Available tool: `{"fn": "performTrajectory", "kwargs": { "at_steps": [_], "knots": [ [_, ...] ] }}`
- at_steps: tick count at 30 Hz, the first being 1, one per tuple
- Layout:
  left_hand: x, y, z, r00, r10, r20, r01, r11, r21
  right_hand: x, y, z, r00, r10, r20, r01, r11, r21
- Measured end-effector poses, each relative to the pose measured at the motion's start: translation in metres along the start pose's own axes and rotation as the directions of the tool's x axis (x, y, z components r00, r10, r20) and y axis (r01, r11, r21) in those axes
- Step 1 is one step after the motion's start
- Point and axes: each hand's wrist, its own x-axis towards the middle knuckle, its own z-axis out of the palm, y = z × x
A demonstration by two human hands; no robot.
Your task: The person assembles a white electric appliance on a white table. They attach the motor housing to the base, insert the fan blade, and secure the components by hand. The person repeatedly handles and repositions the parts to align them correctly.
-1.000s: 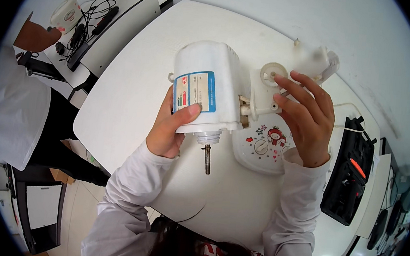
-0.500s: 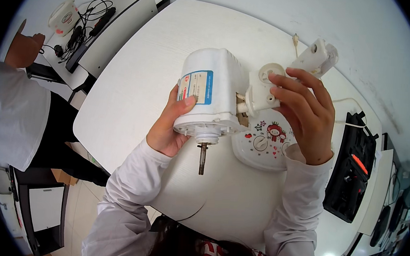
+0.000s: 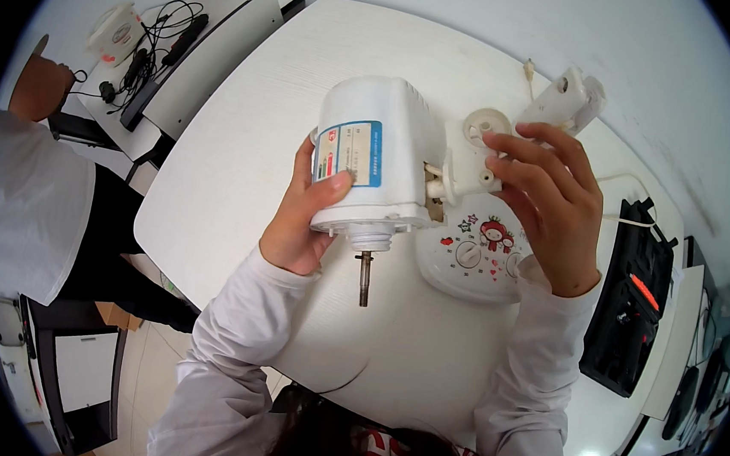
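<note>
White fan-motor housing (image 3: pixel 414 150), above table (image 3: pixel 235 132); we see less underside than half a second ago. Blue-bordered printed label (image 3: pixel 376 153) shows. Left hand (image 3: pixel 302 214) clamped on housing; right hand (image 3: pixel 555 209) apart, fingertips at neck bracket (image 3: pixel 472 157), grip we cannot tell.

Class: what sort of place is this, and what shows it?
Probably a workshop or training room: the left hand holds a white plastic housing with a metal shaft, an open black tool case lies on the white table, and black cables crowd a white desk.
</note>
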Motion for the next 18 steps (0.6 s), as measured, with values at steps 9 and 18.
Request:
{"fn": "performTrajectory", "kwargs": {
  "at_steps": [9, 18],
  "knots": [
    [0.0015, -0.0023, -0.0017, 0.988, -0.153, -0.021, 0.15, 0.983, -0.102, -0.0002, -0.001, -0.0012, 0.997, 0.038, 0.069, -0.045, 0.994, 0.101],
    [0.0039, -0.0034, -0.0032, 0.954, -0.297, 0.046, 0.298, 0.913, -0.28, 0.0037, 0.0001, -0.0022, 0.995, 0.07, 0.075, -0.083, 0.978, 0.192]
  ]
}}
